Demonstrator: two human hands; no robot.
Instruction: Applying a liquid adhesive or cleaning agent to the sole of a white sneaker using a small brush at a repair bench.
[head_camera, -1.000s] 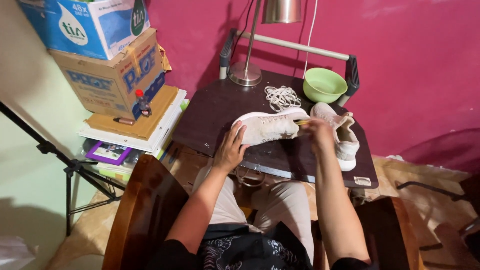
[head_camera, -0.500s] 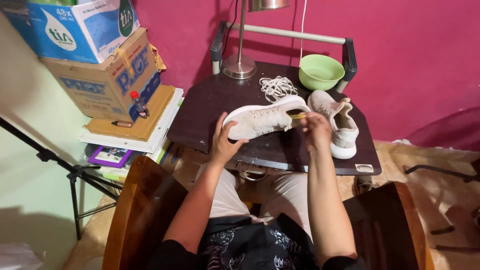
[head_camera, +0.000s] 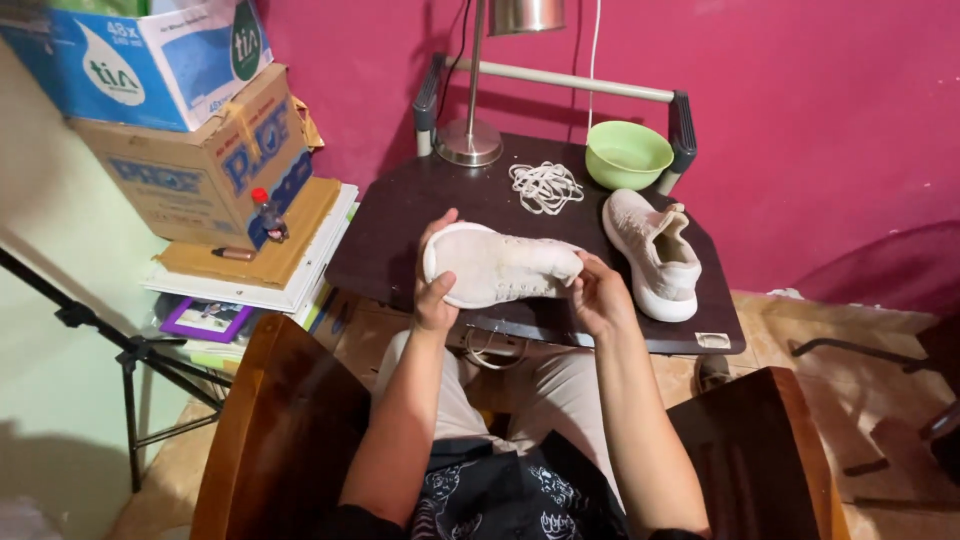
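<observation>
White mesh sneaker, turned on its side with its pale sole facing up, sits above the near edge of the dark wooden table, grasped at its toe by the left hand and at its heel end by the right hand. At two o'clock from it the matching white sneaker stands upright on the table, with a loose pile of white laces at twelve o'clock and a green plastic bowl at one o'clock.
</observation>
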